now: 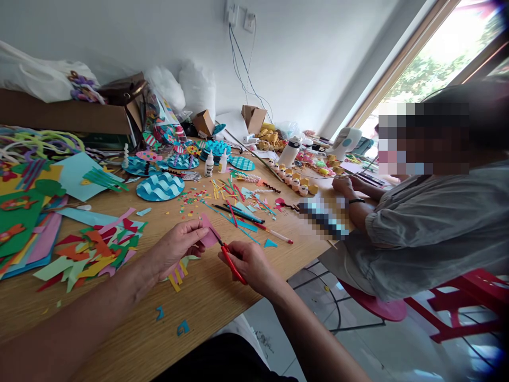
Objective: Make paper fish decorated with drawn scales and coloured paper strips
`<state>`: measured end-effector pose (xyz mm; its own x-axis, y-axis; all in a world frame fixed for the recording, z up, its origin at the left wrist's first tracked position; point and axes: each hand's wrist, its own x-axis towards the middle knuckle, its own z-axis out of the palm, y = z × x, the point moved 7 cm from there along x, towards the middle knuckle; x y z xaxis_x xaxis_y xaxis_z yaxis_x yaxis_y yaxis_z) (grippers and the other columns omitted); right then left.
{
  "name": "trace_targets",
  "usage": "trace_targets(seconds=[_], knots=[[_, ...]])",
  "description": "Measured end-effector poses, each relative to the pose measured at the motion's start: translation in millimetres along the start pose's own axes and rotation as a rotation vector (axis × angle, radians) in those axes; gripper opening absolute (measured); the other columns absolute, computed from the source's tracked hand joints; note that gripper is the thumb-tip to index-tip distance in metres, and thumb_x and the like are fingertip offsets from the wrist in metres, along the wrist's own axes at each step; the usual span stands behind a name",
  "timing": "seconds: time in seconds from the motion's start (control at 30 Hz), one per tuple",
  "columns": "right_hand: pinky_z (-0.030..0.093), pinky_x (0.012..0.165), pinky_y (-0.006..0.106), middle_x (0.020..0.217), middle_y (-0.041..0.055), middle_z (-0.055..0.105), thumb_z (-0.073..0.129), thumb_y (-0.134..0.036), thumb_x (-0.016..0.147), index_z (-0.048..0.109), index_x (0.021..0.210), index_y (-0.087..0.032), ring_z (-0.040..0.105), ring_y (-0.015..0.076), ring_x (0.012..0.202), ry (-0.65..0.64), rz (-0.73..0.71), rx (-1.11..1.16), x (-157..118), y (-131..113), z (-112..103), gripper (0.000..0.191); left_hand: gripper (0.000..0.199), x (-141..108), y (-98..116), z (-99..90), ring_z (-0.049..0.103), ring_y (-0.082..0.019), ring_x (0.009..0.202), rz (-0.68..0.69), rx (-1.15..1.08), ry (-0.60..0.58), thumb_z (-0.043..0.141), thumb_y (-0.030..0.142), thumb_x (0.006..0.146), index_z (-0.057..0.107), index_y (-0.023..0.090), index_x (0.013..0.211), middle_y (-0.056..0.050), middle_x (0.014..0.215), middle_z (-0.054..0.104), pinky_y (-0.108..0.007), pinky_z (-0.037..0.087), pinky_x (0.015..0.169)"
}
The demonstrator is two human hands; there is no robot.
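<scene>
Near the front edge of the wooden table (131, 323), my left hand (185, 241) pinches a small piece of pink paper (207, 233). Red-handled scissors (234, 265) are gripped in my right hand (248, 265), their blades at the right side of the pink paper. Below my left hand lie yellow and purple paper strips (177, 276). Two small blue scraps (183, 328) rest closer to me. A heap of coloured paper offcuts (97, 249) spreads to the left of my left hand.
Pens (244, 213) and tiny paper bits lie beyond my hands. Behind them are glue bottles (209, 164) and a blue wavy disc (160, 187). Coloured sheets (24, 233) are stacked at left. A person in a grey shirt (429, 228) sits at right, beside a red stool (469, 302).
</scene>
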<state>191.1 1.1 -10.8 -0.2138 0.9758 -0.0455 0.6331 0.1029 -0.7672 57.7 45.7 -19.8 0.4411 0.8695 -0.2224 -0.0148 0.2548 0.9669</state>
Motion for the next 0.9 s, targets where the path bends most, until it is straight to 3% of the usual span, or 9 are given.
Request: trace_targets(seconds=[0.6,0.9], knots=[[0.023,0.045,0.020,0.053,-0.0025,0.048,0.048,-0.042,0.081,0.053,0.064,-0.016,0.041,0.0068,0.049,0.013,0.096,0.041,2.5,4.4,-0.6,0.032,0.039,4.6,2.5,8.3,0.045,-0.006,0.049,-0.041,0.016,-0.031,0.070,0.048,0.060,0.060,0.014,0.077,0.004,0.059,0.053,-0.017,0.036,0.049],[0.023,0.046,0.020,0.054,-0.0033,0.047,0.045,-0.045,0.083,0.051,0.064,-0.016,0.039,0.0063,0.049,0.024,0.076,0.072,4.0,5.5,2.3,0.034,0.034,7.4,-1.6,8.8,0.042,-0.005,0.046,-0.041,-0.035,-0.048,0.070,0.043,0.062,0.052,0.016,0.067,0.005,0.055,0.050,-0.017,0.033,0.047]])
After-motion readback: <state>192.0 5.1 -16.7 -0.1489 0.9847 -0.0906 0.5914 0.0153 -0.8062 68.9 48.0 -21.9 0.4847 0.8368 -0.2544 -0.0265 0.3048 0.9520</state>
